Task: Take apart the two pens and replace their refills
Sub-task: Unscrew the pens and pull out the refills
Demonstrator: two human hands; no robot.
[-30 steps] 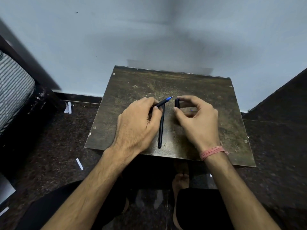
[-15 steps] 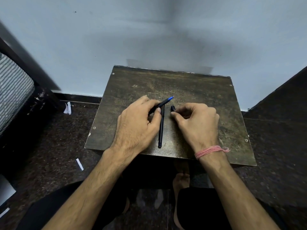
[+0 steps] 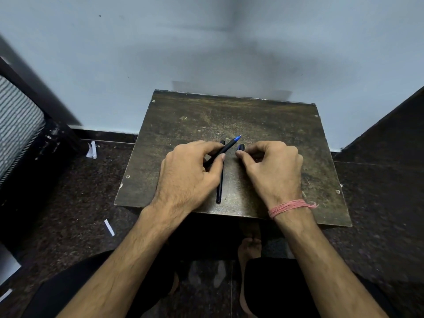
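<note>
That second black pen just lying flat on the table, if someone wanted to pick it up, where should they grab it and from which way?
Probably the near half of the lying pen, coming from above with fingers on its two long sides. It lies flat on the table pointing away from the person; the left hand covers its far half, while the right hand leaves the near end bare.

Left hand (image 3: 185, 175) grips uncapped pen (image 3: 226, 149), right hand (image 3: 274, 167) pinches cap (image 3: 241, 148), second pen (image 3: 219, 187) lies on surface (image 3: 263, 120).

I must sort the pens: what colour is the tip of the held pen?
Blue tip, seen in the head view.
</note>
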